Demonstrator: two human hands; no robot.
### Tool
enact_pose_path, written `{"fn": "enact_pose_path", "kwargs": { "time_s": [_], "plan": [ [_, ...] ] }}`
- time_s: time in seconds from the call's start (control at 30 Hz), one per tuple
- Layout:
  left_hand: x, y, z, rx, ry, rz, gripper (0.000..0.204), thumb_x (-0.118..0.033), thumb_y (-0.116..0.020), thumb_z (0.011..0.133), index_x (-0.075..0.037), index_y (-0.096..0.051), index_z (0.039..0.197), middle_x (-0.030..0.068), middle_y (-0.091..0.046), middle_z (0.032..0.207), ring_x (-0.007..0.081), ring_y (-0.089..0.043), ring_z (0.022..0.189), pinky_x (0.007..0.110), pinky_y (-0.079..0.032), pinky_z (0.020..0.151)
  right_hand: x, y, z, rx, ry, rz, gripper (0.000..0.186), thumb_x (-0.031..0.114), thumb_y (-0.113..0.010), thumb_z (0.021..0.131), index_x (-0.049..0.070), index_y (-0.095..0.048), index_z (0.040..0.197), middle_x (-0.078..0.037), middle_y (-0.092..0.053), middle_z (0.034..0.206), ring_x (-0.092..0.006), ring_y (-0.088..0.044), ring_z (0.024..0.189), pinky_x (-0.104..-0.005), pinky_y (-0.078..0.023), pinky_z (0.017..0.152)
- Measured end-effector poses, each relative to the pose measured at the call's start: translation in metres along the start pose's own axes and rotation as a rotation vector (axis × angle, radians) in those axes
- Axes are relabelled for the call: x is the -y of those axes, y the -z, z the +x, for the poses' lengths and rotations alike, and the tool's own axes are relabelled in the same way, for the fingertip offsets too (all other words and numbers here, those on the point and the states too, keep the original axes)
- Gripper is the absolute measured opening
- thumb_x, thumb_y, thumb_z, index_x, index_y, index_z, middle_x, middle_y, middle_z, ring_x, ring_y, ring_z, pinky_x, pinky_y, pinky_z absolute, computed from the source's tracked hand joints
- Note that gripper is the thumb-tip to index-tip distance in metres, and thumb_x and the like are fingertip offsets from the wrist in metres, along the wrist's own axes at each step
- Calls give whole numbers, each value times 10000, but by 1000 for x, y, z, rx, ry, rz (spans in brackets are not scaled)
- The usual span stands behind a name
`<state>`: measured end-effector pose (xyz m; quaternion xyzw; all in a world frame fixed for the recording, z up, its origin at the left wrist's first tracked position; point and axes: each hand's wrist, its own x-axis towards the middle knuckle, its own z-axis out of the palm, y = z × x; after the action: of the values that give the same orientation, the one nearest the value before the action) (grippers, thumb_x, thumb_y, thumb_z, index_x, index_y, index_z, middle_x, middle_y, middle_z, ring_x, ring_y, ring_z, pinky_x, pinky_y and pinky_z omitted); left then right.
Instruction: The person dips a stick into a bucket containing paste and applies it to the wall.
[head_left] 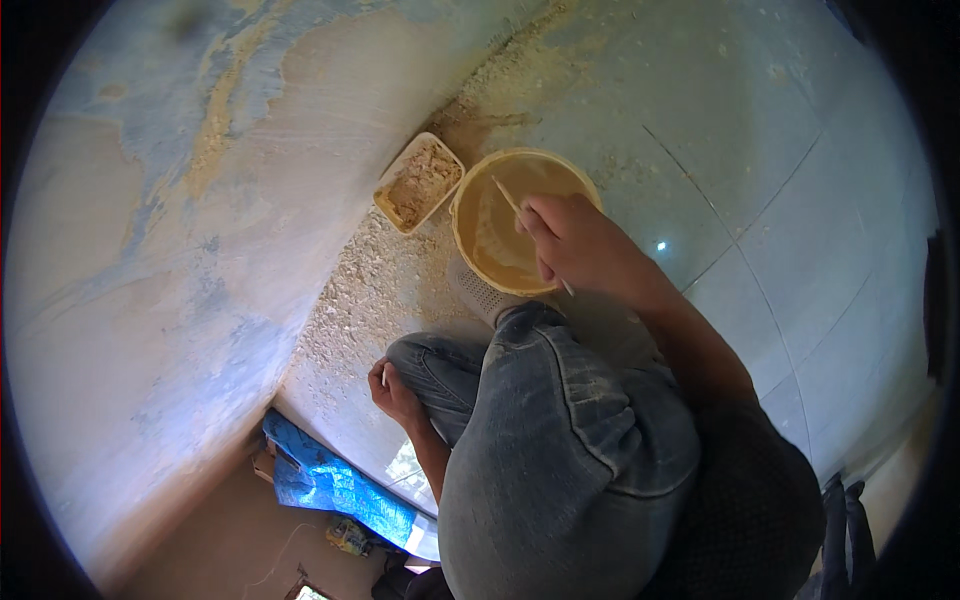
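My right hand (565,235) is closed around a thin pale stick (506,194) and hangs over a round yellowish bucket (527,154). One end of the stick points over the bucket's opening, and the other sticks out below my fist. Cloudy tan liquid (490,225) shows inside the bucket. Beside my bent knee, my left hand (400,396) has its fingers curled in; a small pale spot shows at them, too small to name. Touching or almost touching the bucket on its left is a rectangular pale tub (402,164) of crumbly brown material.
A stained, patchy wall (190,290) rises on the left. Crumbled debris (350,285) lies along its foot on the tiled floor (770,260). My foot (478,292) stands against the bucket's near side. Blue sheeting (335,482) lies at the lower left.
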<state>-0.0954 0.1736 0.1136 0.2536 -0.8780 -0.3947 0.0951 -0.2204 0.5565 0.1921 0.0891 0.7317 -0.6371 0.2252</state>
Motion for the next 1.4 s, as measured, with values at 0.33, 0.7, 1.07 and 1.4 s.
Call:
{"fn": "enact_pose_path", "kwargs": {
  "time_s": [0.33,0.7,1.07,1.4],
  "plan": [
    [-11,-11,17,16,70,-34,212,-118,-552,915,56,-618,1016,131,-640,981,204,-604,900,313,-485,834,-23,-7,27,-17,229,-581,134,88,-521,826,-21,-599,814,-227,-637,787,-404,-619,800,-486,-473,724],
    [-142,-135,35,378,-19,-653,326,-227,-451,996,-48,-481,1267,135,-586,1209,252,-542,1161,390,-409,981,-12,-12,44,183,201,-902,137,55,-576,768,-15,-668,841,-213,-677,872,-368,-669,846,-446,-538,739],
    [-159,-180,12,499,52,-1013,483,-407,-333,1028,-56,-343,1359,184,-501,1297,303,-484,1227,430,-373,1059,-21,-35,71,144,299,-952,127,58,-628,746,-10,-682,839,-191,-679,881,-332,-676,874,-416,-554,727],
    [-156,-186,14,709,93,-1046,492,-354,-264,1051,-32,-324,1419,153,-410,1406,247,-415,1297,377,-338,1089,-30,-31,63,122,395,-913,88,78,-643,691,25,-685,748,-184,-674,830,-351,-667,819,-458,-524,694]
  ]
}}
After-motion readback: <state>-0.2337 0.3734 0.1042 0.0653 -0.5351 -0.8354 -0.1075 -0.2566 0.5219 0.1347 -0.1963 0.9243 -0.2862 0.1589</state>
